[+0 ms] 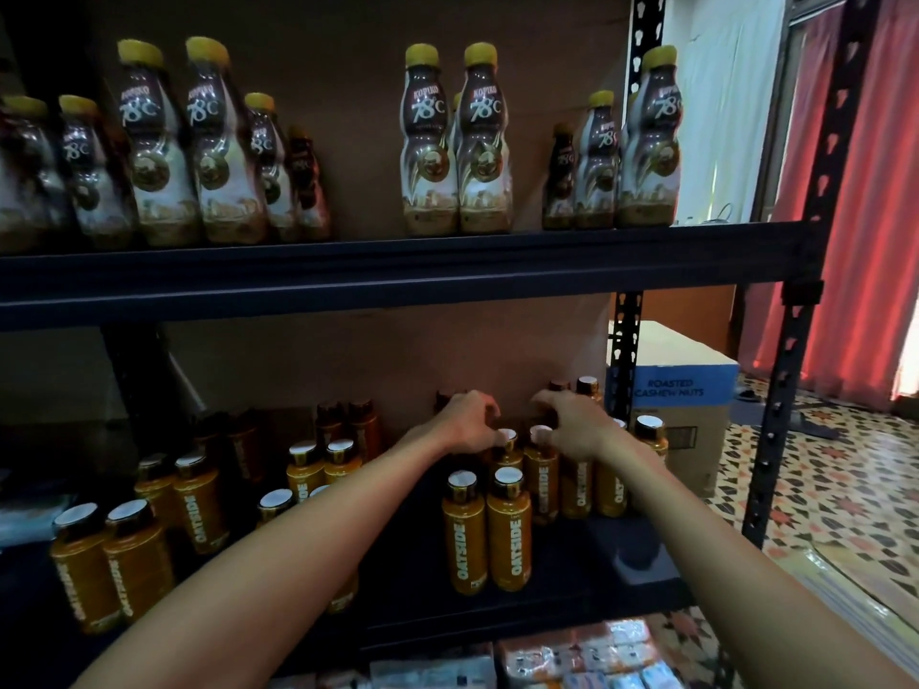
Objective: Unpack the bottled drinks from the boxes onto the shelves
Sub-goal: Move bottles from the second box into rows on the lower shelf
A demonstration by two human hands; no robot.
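Both hands are seen reaching deep into the lower shelf [572, 569] of a black metal rack. The left hand [467, 424] is curled round the white cap of an orange Oatside bottle [507, 460], and the right hand [572, 424] is curled likewise round the cap of the neighbouring bottle [541, 477]. Both bottles are held upright, side by side, among other orange bottles. Just in front of them a front pair [485, 539] is stood touching, and further groups [109, 564] are ranged to the left on the same shelf. The upper shelf [398, 276] is lined with Kopiko bottles [457, 141] under yellow caps. A cashew nut box [681, 390] is set on the patterned floor [845, 489] beyond the rack, near a red curtain [870, 191].
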